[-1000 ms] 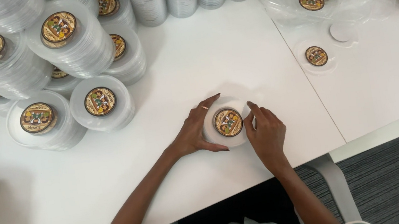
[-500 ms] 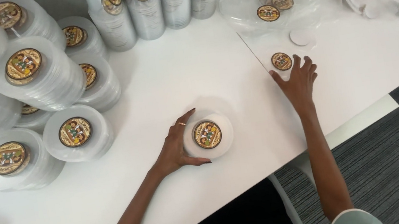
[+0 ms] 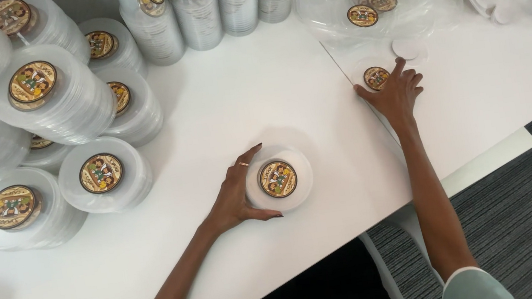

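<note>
1. Head view, looking down: my left hand (image 3: 235, 199) cups the left edge of a clear round lid (image 3: 278, 179) that lies flat on the white counter (image 3: 219, 114), thumb and fingers curved part way around its rim, so that grip is wide and resting against the lid, not lifting it.
2. That lid carries a round brown-and-gold sticker (image 3: 277, 178) at its centre, face up.
3. My right hand (image 3: 396, 91) is stretched out well to the right and farther from me, fingers spread flat, fingertips touching a loose round sticker (image 3: 377, 78) that lies on a clear plastic sheet. This grip is open and holds nothing.
4. The relation that matters: the loose sticker lies up and to the right of the lid, well apart from it, under my right hand only; my left hand is nowhere near it.
5. A round disc has no long axis, so no turning is called for.
6. Beyond my right hand lie two more stickers (image 3: 372, 8) on clear plastic wrap.
7. To my left stand stacks of stickered lids (image 3: 51, 103), crowded together.
</note>
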